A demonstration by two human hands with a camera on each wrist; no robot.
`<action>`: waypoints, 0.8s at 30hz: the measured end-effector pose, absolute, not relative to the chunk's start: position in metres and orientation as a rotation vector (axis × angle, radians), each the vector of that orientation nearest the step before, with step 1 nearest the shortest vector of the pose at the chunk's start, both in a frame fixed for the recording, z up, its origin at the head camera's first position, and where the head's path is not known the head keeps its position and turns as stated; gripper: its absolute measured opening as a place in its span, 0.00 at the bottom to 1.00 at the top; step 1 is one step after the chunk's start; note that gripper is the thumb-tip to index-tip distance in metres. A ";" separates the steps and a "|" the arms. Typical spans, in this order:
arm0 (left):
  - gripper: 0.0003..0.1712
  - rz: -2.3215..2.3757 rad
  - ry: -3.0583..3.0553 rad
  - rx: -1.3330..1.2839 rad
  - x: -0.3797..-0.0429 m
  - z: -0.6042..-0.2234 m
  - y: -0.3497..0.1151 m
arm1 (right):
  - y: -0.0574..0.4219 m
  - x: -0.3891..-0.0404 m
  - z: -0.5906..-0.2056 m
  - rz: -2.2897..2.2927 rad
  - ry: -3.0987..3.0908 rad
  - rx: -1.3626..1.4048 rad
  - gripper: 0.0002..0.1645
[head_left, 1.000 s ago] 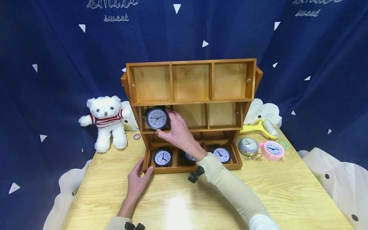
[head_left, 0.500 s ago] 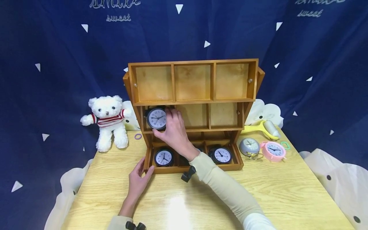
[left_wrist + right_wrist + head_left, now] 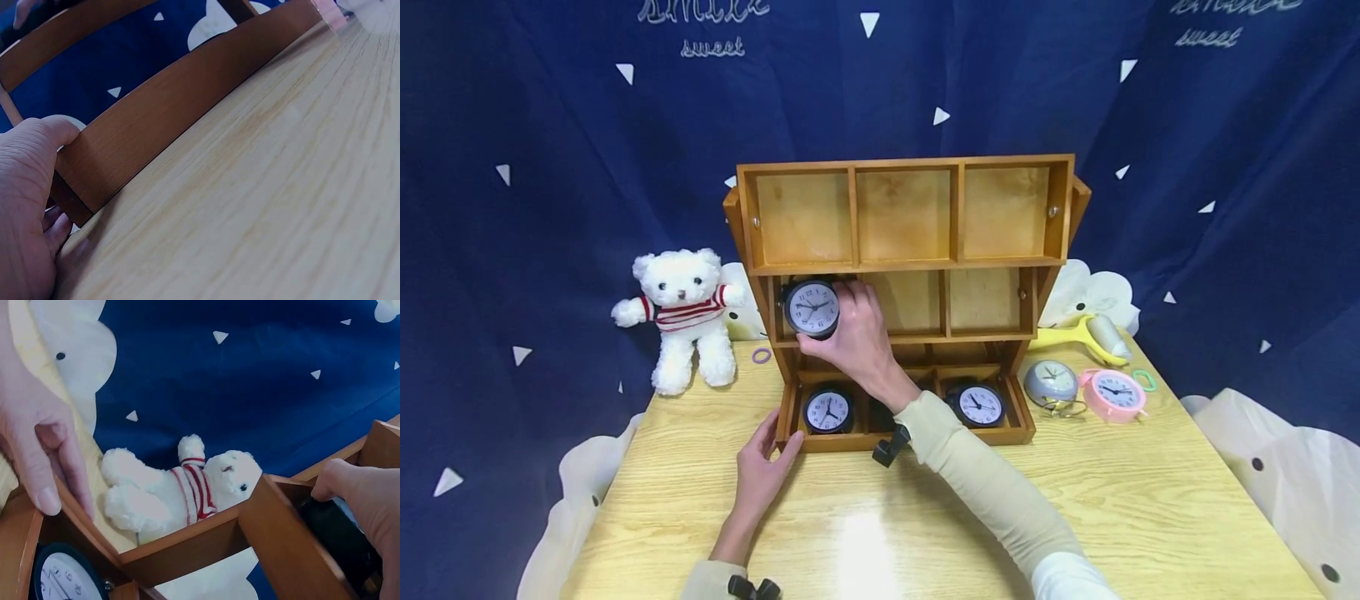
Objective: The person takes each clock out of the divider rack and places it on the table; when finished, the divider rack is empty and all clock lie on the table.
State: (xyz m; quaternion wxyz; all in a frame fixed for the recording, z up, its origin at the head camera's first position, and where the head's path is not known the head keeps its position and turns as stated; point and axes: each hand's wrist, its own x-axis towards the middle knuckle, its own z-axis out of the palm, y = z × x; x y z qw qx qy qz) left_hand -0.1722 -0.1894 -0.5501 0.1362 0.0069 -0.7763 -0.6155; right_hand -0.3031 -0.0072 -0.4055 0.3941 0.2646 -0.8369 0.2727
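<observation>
Black clock [image 3: 812,308] is pinched by the right hand [image 3: 859,340] in the wooden rack [image 3: 902,267], middle row, far left; seating seems in hand, careful release called for. From left wrist, the rack's smooth, squared corner is gripped by the left hand [image 3: 26,190]; from right, the clock's rounded, dark casing is shown.

Head: high, set back, facing forward and down on the whole wooden shelf [image 3: 902,268]
Left wrist: low, near, facing right along the shelf's front edge
Right wrist: near, facing the table's [image 3: 1150,500] left edge
Both wrists: shelf's front left corner
</observation>
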 end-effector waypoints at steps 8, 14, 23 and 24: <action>0.35 -1.778 -2.251 0.036 -0.170 -0.549 -0.189 | 0.000 -0.290 -0.398 0.910 -2.150 0.651 0.52; 0.35 -1.780 -2.255 0.037 -0.171 -0.548 -0.187 | 0.006 -0.279 -0.395 1.015 -2.177 0.664 0.52; 0.37 -1.782 -2.242 0.049 -0.186 -0.583 -0.195 | 0.024 -0.260 -0.401 1.175 -2.156 0.658 0.53; 0.37 -1.781 -2.237 0.048 -0.187 -0.585 -0.196 | 0.026 -0.258 -0.401 1.183 -2.153 0.658 0.52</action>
